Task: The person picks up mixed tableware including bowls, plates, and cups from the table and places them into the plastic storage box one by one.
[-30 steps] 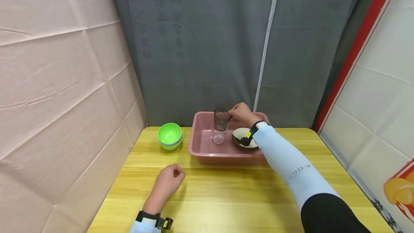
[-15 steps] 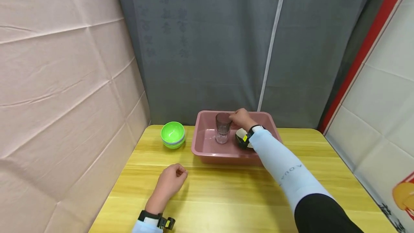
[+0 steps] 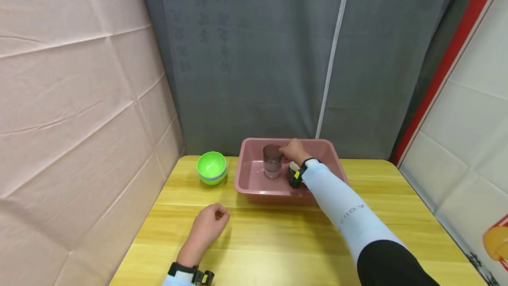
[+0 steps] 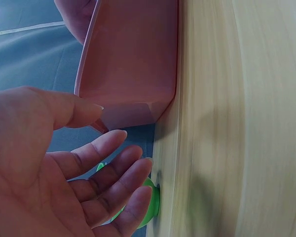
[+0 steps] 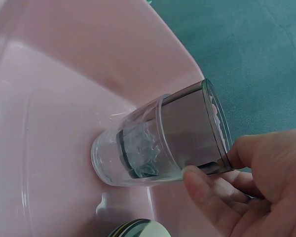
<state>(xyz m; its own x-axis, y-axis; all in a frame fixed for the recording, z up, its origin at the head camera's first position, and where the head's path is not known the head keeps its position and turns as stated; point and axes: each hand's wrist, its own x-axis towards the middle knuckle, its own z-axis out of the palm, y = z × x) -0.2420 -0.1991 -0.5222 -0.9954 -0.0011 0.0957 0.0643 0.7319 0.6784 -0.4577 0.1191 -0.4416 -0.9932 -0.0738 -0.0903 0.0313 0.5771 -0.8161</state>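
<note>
My right hand pinches the rim of a smoky grey cup between thumb and fingers. The grey cup stands partly inside a clear cup, its lower end showing through the clear wall. Both cups are in the pink basin, the clear one resting on its floor. Beneath my right wrist, a white and dark round dish shows partly in the basin; the wrist camera hides much of it in the head view. My left hand hovers over the table in front of the basin, fingers loosely curled, holding nothing.
A stack of bowls, bright green on top, stands left of the basin on the wooden table. A grey curtain hangs behind, with a pale cloth wall on the left.
My right hand has lowered the grey cup deeper into the clear cup. The left hand has stayed in place; the head view has shifted slightly.
</note>
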